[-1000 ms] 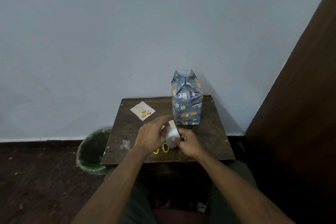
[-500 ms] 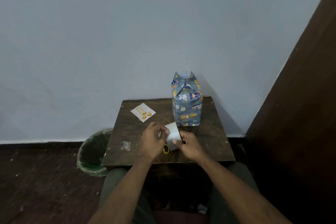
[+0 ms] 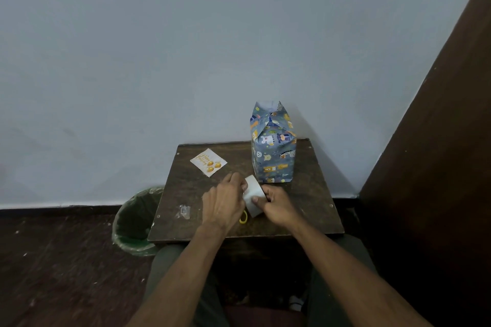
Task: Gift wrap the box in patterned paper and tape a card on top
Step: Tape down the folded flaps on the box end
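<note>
**Two hands on a tape roll beside a wrapped box**

At the centre of a small dark wooden table (image 3: pixel 305 210), seen from above by a head camera, two bare hands meet over a pale, wide roll of tape (image 3: pixel 253 195). Taking the tabletop as a clock face with twelve o'clock at the far wall, the roll sits near the middle, tilted on edge. The right hand (image 3: pixel 277 207) grips it from the four o'clock side, thumb curled over its outer band. The left hand (image 3: pixel 223 202) comes in from eight o'clock, its fingers bent against the roll's left face; whether they pinch a tape end cannot be told.

Just under the hands, a yellow loop, the handle of a pair of scissors (image 3: pixel 243 218), shows toward six o'clock.

A tall box wrapped in blue paper patterned with cartoon animals (image 3: pixel 273 151) stands upright at one o'clock, its top end folded into loose upright flaps. A white square greeting card with gold balloons (image 3: pixel 208 162) lies flat at eleven o'clock, well apart from the box. A crumpled scrap of clear film (image 3: pixel 184 212) lies at eight o'clock.

Left of the table, on the dark floor, stands a round bin lined with a green bag (image 3: pixel 134 220).
</note>
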